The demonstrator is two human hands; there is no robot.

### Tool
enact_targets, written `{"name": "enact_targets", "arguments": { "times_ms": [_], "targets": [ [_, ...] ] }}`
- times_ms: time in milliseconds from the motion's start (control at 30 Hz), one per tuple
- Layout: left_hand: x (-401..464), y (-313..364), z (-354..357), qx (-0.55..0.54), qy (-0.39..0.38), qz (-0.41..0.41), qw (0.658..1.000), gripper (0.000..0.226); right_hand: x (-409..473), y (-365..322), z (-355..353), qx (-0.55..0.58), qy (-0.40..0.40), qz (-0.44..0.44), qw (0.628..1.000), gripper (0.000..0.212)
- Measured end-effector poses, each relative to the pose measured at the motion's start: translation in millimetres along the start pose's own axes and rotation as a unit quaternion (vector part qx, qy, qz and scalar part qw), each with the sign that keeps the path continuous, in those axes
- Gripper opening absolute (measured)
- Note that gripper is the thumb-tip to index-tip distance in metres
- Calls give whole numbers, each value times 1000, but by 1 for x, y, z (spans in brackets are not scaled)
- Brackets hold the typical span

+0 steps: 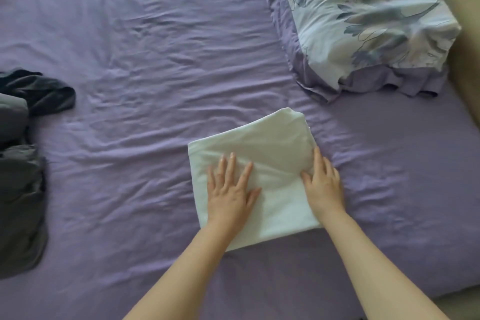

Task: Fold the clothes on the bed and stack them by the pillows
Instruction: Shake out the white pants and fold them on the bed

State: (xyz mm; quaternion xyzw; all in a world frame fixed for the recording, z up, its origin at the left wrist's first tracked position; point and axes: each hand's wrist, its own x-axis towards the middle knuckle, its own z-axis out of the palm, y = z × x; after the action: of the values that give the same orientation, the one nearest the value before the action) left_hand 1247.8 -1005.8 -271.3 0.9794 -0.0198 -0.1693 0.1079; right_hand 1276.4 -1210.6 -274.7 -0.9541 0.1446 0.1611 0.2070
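The left hand [230, 191] lies flat, fingers straight and spread, pressing on the near-left part of a folded white garment [259, 163]; its grip is open and holds nothing. The right hand [323, 184] also rests flat with straight fingers along the garment's right edge, grip open, its fingertips pointing to the far side. Both forearms reach in from the near edge of the view.

The garment lies as a rough rectangle, turned a little so its far corner points toward the pillow [363, 21], and it sits near that pillow but apart from it, with a strip of bare sheet between. The pillow has a pale floral cover with a purple frilled border, and its far end is cut off by the top edge.

Wide wrinkled purple bedsheet [155, 60] stretches left and far of the garment. At the far left lies a heap of dark grey clothes [20, 163], unfolded, partly cut off by the left edge; how many pieces it holds is hard to tell. Along the right runs a beige surface [465, 73] beside the mattress edge.
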Motion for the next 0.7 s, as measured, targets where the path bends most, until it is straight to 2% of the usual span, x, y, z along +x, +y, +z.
{"name": "enact_targets", "arguments": {
  "times_ms": [133,233,300,333,400,433,467,533,567,700],
  "targets": [
    [-21,-20,-7,-121,-1,-153,981,76,1,-1,-7,10,-18,44,999,78],
    [-22,-23,-19,-281,0,-227,933,89,6,-2,-9,65,-49,103,991,81],
    [-18,-25,-24,-343,12,-251,905,94,7,0,-9,83,-59,121,987,74],
    [-16,-27,-25,-376,25,-267,887,95,7,1,-8,92,-59,124,986,69],
    [-9,-34,-27,-465,39,-325,822,91,5,2,-8,111,-52,125,984,62],
    [-6,-38,-28,-504,36,-352,788,85,3,2,-8,118,-47,121,984,59],
    [-4,-41,-28,-527,27,-362,768,72,2,1,-8,124,-39,113,985,56],
    [-3,-41,-30,-530,23,-355,770,44,0,0,-10,137,-14,91,986,45],
    [-3,-39,-32,-527,32,-357,770,38,-1,0,-12,139,-2,82,987,40],
    [-7,-25,-40,-532,72,-373,757,34,-6,1,-23,132,36,70,988,46]
  ]
}}
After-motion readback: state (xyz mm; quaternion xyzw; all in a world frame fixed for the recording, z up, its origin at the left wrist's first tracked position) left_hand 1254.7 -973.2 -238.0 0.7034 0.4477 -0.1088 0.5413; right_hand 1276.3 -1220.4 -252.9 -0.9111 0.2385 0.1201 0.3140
